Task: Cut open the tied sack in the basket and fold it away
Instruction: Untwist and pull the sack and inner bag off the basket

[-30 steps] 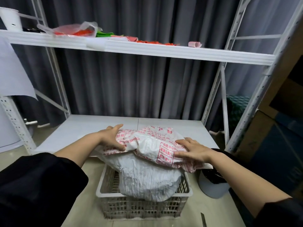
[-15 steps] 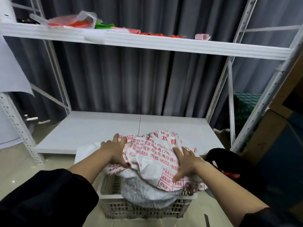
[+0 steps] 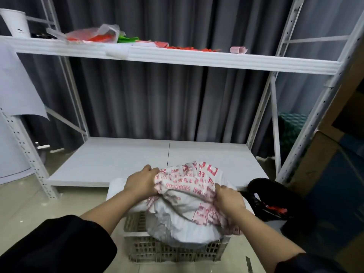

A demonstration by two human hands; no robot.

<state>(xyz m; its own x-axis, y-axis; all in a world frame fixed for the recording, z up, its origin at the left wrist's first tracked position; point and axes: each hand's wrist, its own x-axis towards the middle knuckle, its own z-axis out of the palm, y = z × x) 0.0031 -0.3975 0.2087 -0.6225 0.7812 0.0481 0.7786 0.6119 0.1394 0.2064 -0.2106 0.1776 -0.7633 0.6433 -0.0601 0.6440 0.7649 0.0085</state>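
A white woven sack [image 3: 187, 182] with red print is bunched up above a white plastic basket [image 3: 177, 251] on the floor. My left hand [image 3: 141, 183] grips the sack's left side with curled fingers. On the sack's right edge, my right hand [image 3: 229, 199] grips a fold of the printed fabric. Under the printed sack a plain white sack [image 3: 183, 229] fills the basket. A thin blade-like tool [image 3: 249, 265] lies on the floor at the basket's right front.
A white metal rack stands behind the basket, its low shelf [image 3: 122, 160] bare and its upper shelf [image 3: 177, 58] holding red and green scraps and a plastic bag. A bin with a black liner [image 3: 275, 201] sits right of the basket. Cardboard boxes [image 3: 334, 154] stand at the right.
Both hands went from pressing flat on the sack to gripping it with curled fingers. The sack is now gathered into a tighter bunch between them.
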